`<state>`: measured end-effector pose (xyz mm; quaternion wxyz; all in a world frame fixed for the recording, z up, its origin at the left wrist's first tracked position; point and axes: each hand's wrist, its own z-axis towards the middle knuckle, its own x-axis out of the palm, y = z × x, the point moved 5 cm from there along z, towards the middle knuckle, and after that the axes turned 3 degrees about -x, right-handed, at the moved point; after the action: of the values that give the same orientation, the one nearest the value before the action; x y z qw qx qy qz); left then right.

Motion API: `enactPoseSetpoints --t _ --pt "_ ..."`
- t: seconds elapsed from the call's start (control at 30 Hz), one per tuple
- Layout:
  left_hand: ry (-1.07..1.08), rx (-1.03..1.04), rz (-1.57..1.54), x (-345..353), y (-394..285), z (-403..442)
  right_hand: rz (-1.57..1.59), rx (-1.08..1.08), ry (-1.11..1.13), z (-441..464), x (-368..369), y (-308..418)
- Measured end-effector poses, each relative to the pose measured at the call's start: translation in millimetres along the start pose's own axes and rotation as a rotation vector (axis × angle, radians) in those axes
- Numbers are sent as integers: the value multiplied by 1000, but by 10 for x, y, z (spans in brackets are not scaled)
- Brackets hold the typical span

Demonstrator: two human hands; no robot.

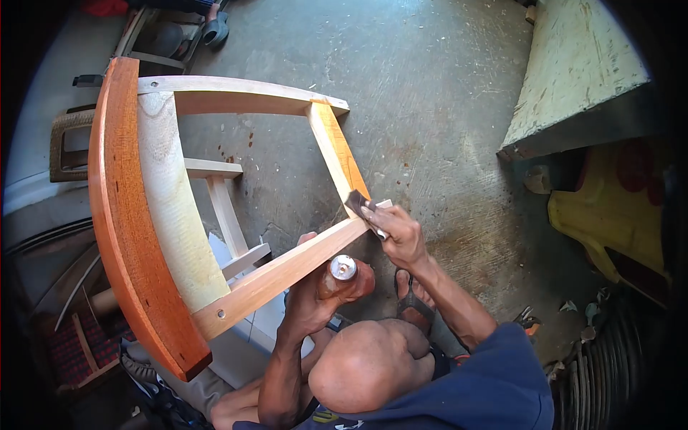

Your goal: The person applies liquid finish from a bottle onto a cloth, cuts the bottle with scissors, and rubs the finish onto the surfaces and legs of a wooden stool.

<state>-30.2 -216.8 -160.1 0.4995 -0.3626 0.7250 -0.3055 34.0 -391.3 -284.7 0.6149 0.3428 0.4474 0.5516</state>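
In the head view, a wooden chair frame (276, 276) lies tilted across my front, mostly bare pale wood. One crosspiece (337, 147) has an orange-brown stained face. My right hand (403, 233) pinches a dark, folded cloth-like pad (356, 203), pressed to the lower end of that crosspiece where it meets the near rail. Below this rail, my left hand (315, 301) is wrapped round a small container with a round silver top (343, 267); its body is largely hidden by the fingers. The wide curved board (118, 201) at the left is glossy reddish brown.
A pale, scuffed slab-like surface (580, 72) juts in at the upper right, with a yellow object (598, 208) below it. Coiled dark hose or cable (602, 380) lies at lower right. Another person's shoe (215, 30) shows at the top. Concrete floor (430, 86) surrounds the frame.
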Motion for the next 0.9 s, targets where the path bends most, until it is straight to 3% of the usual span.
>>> enactPoseSetpoints --t 0.03,0.07,0.1,0.13,0.2,0.23,0.27,0.33,0.4,0.47,0.6,0.67,0.73,0.8,0.9 --pt "-63 -25 -102 -2 -10 13 -6 12 2 -85 -20 -60" --pt "28 -22 98 -39 4 28 -119 264 20 -265 10 -217" --pt "26 -34 73 -56 -33 8 -232 504 36 -406 14 -336" --pt "15 -32 48 -61 -65 33 -234 503 30 -348 2 -149" --pt "23 32 69 -95 87 86 -24 140 -51 -174 60 433" --pt "45 58 82 -112 129 -12 24 100 -63 -177 48 533" --pt "112 -196 -2 -124 304 -59 -80 185 -103 -285 72 348" --pt "70 -36 -34 -169 145 -42 -144 551 -98 -516 63 -399" --pt "100 24 61 -217 92 -5 -176 548 -51 -479 101 -393" --pt "155 55 143 -185 87 28 -54 212 -138 -293 63 207" --pt "158 12 134 -217 1 62 -276 572 -44 -380 73 -611" --pt "167 73 183 -231 91 28 -309 563 -46 -403 98 -725" --pt "187 -97 32 -239 212 0 -316 599 -31 -460 60 -763" --pt "128 49 34 -236 119 4 -264 618 -69 -449 94 -764" --pt "137 6 13 -262 179 -7 -109 569 -34 -344 19 -247"
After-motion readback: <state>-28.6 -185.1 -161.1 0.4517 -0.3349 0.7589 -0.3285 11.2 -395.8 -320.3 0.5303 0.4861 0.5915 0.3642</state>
